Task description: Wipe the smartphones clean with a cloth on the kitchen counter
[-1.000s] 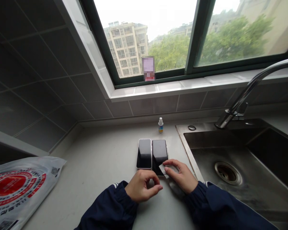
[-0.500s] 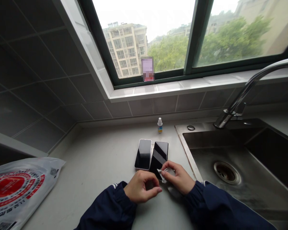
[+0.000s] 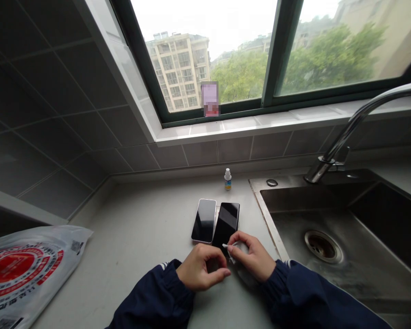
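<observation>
My right hand (image 3: 253,256) pinches a crumpled white wipe (image 3: 231,260) between thumb and fingers, just over the lower end of a black phone (image 3: 229,218). My left hand (image 3: 202,267) is loosely curled near that phone's lower end, its thumb and fingers a little apart, with nothing visible in them. Left of the black phone lies a second phone (image 3: 204,220) with a pale frame and dark screen. Both phones lie face up on the pale countertop (image 3: 147,228). My hands partly hide the black phone's bottom end.
A small white-capped bottle (image 3: 228,179) stands behind the phones. To the right are a steel sink (image 3: 256,187) and a curved faucet (image 3: 345,125). A printed plastic bag (image 3: 30,265) lies at the left, and a window (image 3: 205,55) rises behind the counter.
My right hand has shifted slightly left and the wipe's visible tip has turned within its fingers. My left hand, the phones and the bottle hold their places.
</observation>
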`<state>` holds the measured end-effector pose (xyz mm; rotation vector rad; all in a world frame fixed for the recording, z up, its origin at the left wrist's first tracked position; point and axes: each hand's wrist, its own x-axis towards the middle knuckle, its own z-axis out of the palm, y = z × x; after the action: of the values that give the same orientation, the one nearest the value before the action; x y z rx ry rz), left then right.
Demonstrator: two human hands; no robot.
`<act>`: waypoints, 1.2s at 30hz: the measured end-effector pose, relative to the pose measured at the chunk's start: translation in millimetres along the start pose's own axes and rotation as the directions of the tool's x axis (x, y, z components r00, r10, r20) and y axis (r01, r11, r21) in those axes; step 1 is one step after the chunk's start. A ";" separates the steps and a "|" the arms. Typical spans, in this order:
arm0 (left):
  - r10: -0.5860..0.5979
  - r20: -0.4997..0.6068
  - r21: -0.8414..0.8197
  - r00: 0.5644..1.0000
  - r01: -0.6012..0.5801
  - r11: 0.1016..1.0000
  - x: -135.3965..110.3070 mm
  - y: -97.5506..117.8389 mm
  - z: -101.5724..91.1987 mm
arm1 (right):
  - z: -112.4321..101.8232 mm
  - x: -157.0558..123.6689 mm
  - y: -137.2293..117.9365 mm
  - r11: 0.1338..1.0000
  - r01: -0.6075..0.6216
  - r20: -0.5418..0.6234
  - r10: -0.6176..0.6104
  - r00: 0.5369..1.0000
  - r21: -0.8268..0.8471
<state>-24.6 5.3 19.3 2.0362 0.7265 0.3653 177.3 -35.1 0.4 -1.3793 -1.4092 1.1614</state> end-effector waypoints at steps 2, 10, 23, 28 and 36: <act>0.002 0.006 -0.011 1.000 -0.002 1.000 0.2 -0.2 -0.1 | 1.6 0.5 -0.2 1.000 -0.003 0.025 0.003 1.000 0.010; 0.034 0.045 -0.074 0.998 -0.031 0.997 -0.3 -2.6 1.2 | 5.6 4.7 -1.1 0.998 -0.009 0.064 0.005 0.998 0.058; 0.067 0.018 -0.328 0.998 -0.058 0.943 1.0 1.8 -1.1 | 6.8 0.8 2.0 0.997 -0.019 -0.136 0.028 0.990 0.069; -0.064 -0.073 -0.470 0.995 0.023 0.883 -1.5 5.7 1.7 | 5.1 0.1 2.1 0.996 -0.022 -0.191 0.037 0.981 0.082; -0.223 -0.248 -0.501 0.943 0.072 0.863 -5.9 8.5 4.6 | 2.3 -0.4 -2.6 0.994 -0.019 -0.237 0.045 0.970 0.112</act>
<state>-23.8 -4.9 24.1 1.4501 0.8698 0.7020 174.4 -35.6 2.4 -1.4171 -1.1411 1.0370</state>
